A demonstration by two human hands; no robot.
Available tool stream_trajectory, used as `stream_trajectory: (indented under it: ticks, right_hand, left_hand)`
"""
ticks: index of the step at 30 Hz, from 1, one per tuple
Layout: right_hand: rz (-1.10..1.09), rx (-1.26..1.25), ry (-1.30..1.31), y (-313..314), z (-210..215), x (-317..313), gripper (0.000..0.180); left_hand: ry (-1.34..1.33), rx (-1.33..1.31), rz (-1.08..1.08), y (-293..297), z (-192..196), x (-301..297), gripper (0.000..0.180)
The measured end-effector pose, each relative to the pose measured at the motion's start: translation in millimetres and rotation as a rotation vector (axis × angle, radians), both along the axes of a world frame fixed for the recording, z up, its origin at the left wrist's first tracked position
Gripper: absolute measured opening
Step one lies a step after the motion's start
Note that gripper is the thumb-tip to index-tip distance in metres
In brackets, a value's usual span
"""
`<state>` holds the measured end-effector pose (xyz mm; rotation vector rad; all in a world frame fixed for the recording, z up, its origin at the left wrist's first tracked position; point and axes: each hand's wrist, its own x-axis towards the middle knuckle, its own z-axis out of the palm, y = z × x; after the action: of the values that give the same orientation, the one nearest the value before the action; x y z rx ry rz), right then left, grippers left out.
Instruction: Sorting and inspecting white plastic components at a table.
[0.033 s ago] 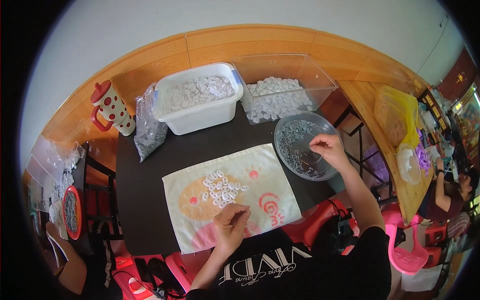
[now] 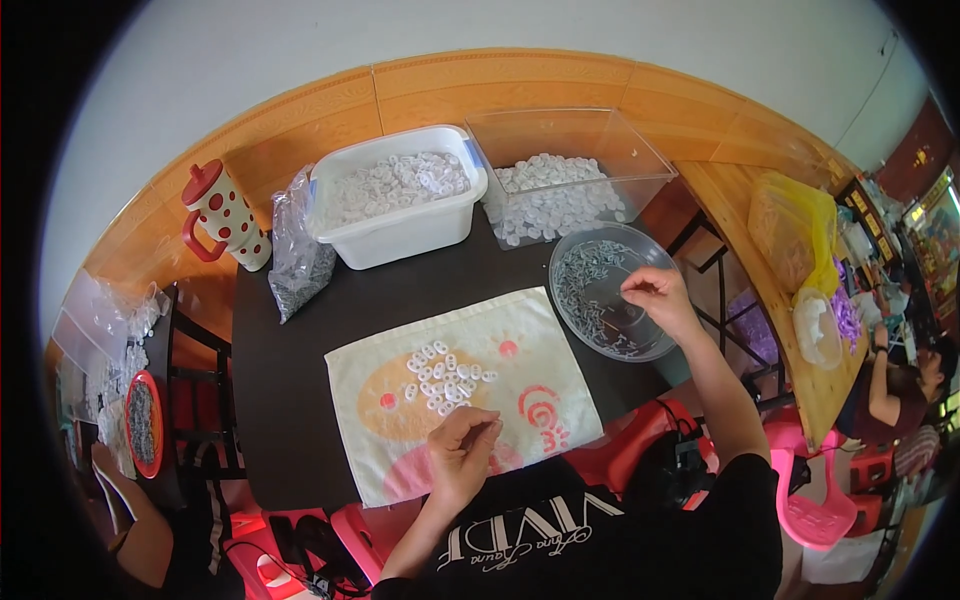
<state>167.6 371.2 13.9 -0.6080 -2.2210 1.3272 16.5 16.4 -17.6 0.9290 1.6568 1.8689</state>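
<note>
white rings on the cloth, small grey bits in the bowl

white plastic rings lie in a loose cluster on a printed cloth spread over the dark worktop. the left hand rests at the near edge of the cloth, just below the cluster, fingers curled in with the tips pinched together; whether a ring sits between them cannot be told. the right hand hangs over the clear round bowl of small grey pieces, thumb and fingertips drawn together as if nipping one piece, though the piece itself is too small to see.

to do this well, a light fingertip pinch seems best, lifting one grey piece at a time, and keeping the rings spread flat on the cloth so each can be picked singly without knocking its neighbours.

beyond the cloth stand a white tub of more rings and a clear box of white discs, with a bag of grey bits to the left. what the grey pieces are cannot be made out. another person at the right edge is half cut off.
</note>
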Motion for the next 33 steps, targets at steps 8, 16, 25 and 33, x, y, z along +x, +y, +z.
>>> stream_trajectory:
  ticks: [8, 16, 25, 33]
  right_hand:
    - [0.306, -0.061, 0.134, -131.4, 48.8, -28.8, 0.01]
    - [0.459, 0.081, 0.076, -189.7, 10.2, -60.4, 0.008]
    - [0.45, 0.218, 0.077, -197.5, 10.1, -62.7, 0.007]
    - [0.43, 0.228, 0.07, -199.2, 15.1, -63.7, 0.007]
  left_hand:
    - [-0.115, -0.053, 0.04, 2.4, 4.7, 0.9, 0.02]
    - [-0.256, 0.059, -0.012, 1.9, -7.1, -0.6, 0.03]
    - [-0.325, 0.075, -0.02, -3.1, -10.9, 0.3, 0.032]
    - [-0.331, 0.086, -0.004, -2.1, -10.0, 0.7, 0.03]
